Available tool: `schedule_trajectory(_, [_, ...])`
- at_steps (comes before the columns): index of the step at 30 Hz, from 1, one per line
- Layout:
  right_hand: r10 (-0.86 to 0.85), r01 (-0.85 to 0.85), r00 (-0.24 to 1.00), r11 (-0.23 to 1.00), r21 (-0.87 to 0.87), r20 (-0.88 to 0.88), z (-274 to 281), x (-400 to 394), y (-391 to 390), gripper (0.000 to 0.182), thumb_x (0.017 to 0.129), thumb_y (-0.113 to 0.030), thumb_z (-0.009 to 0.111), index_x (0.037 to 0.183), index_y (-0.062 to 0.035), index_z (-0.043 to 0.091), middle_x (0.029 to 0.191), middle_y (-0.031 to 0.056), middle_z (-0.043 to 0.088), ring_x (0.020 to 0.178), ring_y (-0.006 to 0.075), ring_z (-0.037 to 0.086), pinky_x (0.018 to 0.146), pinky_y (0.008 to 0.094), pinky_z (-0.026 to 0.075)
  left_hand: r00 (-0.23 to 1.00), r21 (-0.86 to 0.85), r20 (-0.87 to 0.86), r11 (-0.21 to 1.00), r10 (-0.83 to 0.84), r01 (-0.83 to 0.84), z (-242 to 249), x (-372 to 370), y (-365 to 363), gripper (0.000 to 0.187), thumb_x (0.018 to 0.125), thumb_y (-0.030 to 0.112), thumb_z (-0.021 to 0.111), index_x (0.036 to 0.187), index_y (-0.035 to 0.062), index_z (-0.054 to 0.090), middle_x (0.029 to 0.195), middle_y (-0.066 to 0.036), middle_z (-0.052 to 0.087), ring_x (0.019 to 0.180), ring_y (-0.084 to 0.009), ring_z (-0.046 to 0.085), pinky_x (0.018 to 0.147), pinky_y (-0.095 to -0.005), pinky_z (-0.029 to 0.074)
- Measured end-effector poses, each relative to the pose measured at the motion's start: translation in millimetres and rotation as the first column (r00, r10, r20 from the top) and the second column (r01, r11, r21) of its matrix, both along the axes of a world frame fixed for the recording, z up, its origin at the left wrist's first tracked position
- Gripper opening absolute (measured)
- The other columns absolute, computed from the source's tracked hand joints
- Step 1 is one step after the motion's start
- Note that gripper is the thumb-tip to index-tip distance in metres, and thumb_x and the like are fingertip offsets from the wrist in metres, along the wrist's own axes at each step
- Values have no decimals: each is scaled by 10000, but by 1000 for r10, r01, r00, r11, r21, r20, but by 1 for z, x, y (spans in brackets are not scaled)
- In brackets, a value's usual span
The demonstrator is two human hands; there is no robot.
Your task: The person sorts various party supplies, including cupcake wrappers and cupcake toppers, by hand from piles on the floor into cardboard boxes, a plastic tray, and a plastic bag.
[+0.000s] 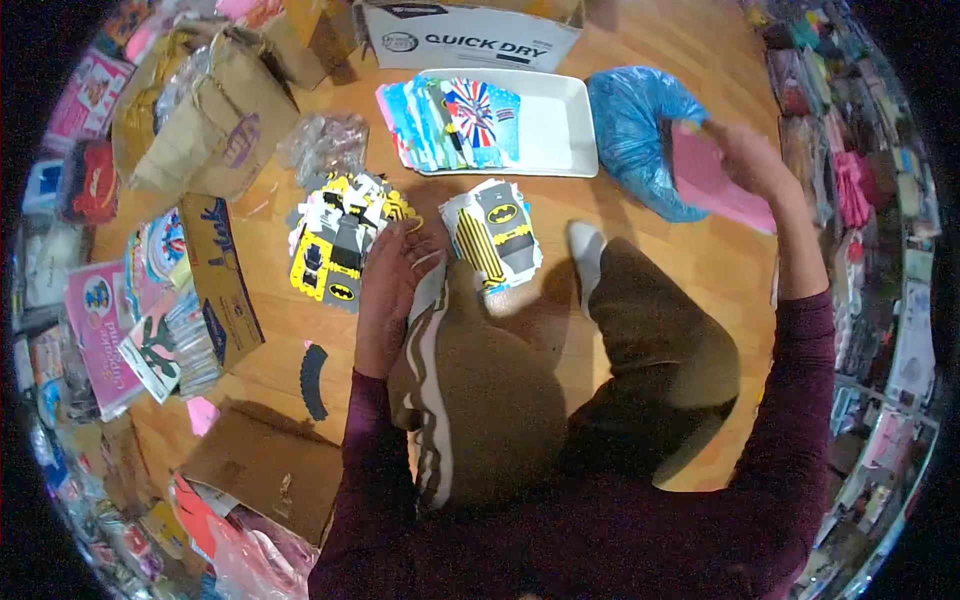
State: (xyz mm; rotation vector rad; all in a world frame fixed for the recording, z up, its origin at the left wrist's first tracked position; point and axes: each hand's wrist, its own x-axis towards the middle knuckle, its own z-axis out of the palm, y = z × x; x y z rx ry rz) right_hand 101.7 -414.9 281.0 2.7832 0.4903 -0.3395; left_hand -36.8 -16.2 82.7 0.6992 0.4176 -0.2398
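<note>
My right hand [752,160] is closed on a flat pink sheet [715,180], slightly blurred, at the right side of the blue plastic bag [640,130]. Fingers loosely apart, my left hand [405,262] lies by my knee, holding nothing I can see. Just beside it is a heap of yellow, black and white Batman paper cutouts [342,235]. A neater stack of Batman cards [497,235] sits on the floor between my feet. Behind these, a white tray [560,125] has colourful printed cards [455,125] fanned over its left part.
A "Quick Dry" box [475,35] stands behind the tray. Open cardboard boxes [225,280] and a clear plastic bag [328,145] are on the left. A curved black strip [314,382] lies on the wooden floor. Packed goods [860,260] line the right side.
</note>
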Motion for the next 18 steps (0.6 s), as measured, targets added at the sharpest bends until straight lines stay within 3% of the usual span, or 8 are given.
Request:
schedule_trajectory(2, [-18, 12, 997, 997, -77, -82, -28, -14, -26, 276, 711, -43, 509, 984, -34, 547, 827, 199, 588, 791, 377, 553, 658, 426, 454, 976, 379, 90, 913, -200, 152, 18, -2, -4, 301, 877, 262, 449, 1040, 10, 481, 923, -114, 540, 851, -222, 552, 733, -348, 466])
schedule_trajectory(3, [-26, -2, 986, 986, -170, -162, -47, -21, -39, 217, 717, -84, 527, 921, -49, 595, 813, 186, 599, 770, 343, 583, 639, 410, 468, 989, 24, 108, 995, -100, 98, 25, 5, -5, 304, 878, 275, 449, 1018, 7, 486, 900, -113, 554, 822, -207, 564, 725, -323, 469])
schedule_trajectory(5, [-24, -40, 966, 970, -239, -258, -105, -31, -64, 143, 738, -160, 530, 770, -66, 633, 815, 146, 619, 767, 304, 602, 621, 400, 479, 986, 181, 72, 974, -153, 138, 54, 21, -11, 288, 879, 261, 448, 1008, 6, 487, 895, -108, 560, 803, -193, 570, 712, -305, 473])
schedule_trajectory(6, [-37, -21, 969, 972, -232, -244, -125, -42, -60, 147, 736, -176, 539, 763, -74, 641, 823, 125, 626, 772, 284, 608, 625, 387, 485, 984, 312, 47, 938, -174, 152, 69, 30, -17, 272, 880, 247, 447, 999, 6, 488, 889, -104, 565, 783, -180, 576, 698, -287, 476])
schedule_trajectory(10, [-109, 47, 942, 980, -196, -317, -250, -52, -65, 191, 740, -213, 549, 839, -90, 655, 886, 87, 634, 820, 241, 612, 642, 355, 499, 944, 434, 120, 872, -307, 228, 89, 60, -40, 271, 865, 265, 473, 978, 20, 499, 866, -108, 573, 756, -181, 580, 668, -279, 479])
schedule_trajectory(11, [-199, 142, 936, 968, -205, -291, -287, -56, -66, 215, 761, -241, 528, 858, -90, 645, 890, 92, 629, 827, 231, 609, 642, 350, 493, 933, 473, 111, 844, -342, 253, 89, 64, -43, 262, 867, 257, 472, 974, 19, 499, 860, -106, 576, 752, -178, 580, 666, -278, 476])
schedule_trajectory(13, [-285, 236, 917, 952, -196, -279, -318, -61, -67, 240, 781, -270, 506, 877, -91, 635, 893, 96, 625, 834, 222, 607, 642, 344, 486, 925, 491, 73, 820, -374, 293, 85, 68, -46, 242, 876, 231, 455, 971, 12, 496, 856, -103, 575, 747, -169, 579, 665, -269, 477])
schedule_trajectory(18, [-163, 100, 918, 977, -186, -361, -319, -55, -74, 221, 752, -183, 517, 909, -75, 628, 909, 93, 626, 866, 228, 601, 664, 360, 489, 897, 512, -31, 764, -441, 394, 62, 82, -45, 239, 873, 242, 461, 962, 24, 500, 867, -104, 583, 755, -172, 581, 675, -271, 473])
